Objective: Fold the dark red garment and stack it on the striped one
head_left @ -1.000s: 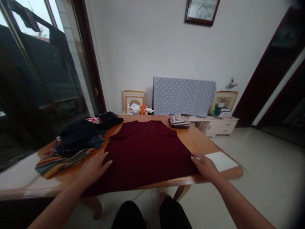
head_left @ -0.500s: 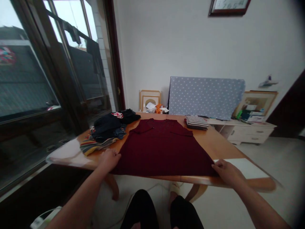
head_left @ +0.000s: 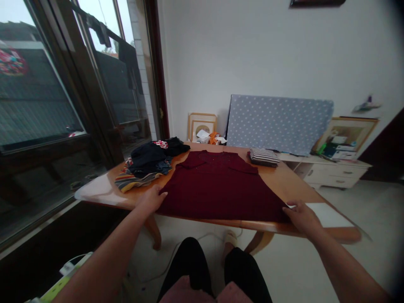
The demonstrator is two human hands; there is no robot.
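Left hand (head_left: pixel 150 202) now curled in beside the maroon top (head_left: pixel 217 191)

A second ago its fingers were spread; now they bend at the top's left edge, though I cannot tell whether they are clamped on the cloth. The right hand (head_left: pixel 304 218) has thumb and fingers pinched on the opposite edge, just beside a white sheet (head_left: pixel 330 215). Hands set so, one at each side near the hem, likely hold it wide and smooth. The top lies flat on the worktop (head_left: pixel 280 181), hem along the near edge, neckline away. A loose clothes heap (head_left: pixel 148 162) to the left and a folded stack (head_left: pixel 264 156) at far right presumably leave it room to spread. Beyond, a polka-dot cloth (head_left: pixel 279 124) hangs draped, perhaps as a cover.
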